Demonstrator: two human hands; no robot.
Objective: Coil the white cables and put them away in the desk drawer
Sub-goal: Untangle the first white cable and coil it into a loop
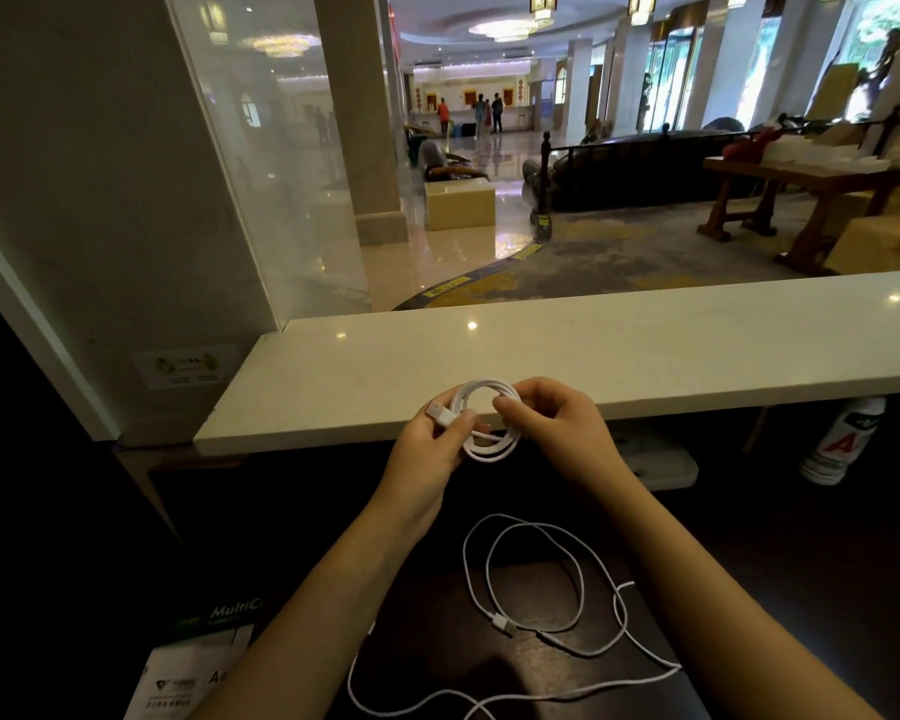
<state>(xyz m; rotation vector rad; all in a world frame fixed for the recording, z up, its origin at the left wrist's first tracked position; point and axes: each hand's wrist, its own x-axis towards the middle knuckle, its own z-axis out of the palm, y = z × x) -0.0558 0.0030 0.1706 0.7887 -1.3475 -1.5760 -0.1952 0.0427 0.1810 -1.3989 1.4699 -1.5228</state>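
Note:
A white cable wound into a small coil hangs in the air just in front of the white counter edge. My left hand pinches its USB plug end and the left side of the coil. My right hand grips the coil's right side with fingers curled. A second white cable lies loose in wide loops on the dark desk below my forearms, its plug near the middle of the loops. No drawer shows in this view.
A long white counter top runs across in front of me, with a glass panel at its left. A paper ream package lies at the lower left of the dark desk. A white bottle stands under the counter at right.

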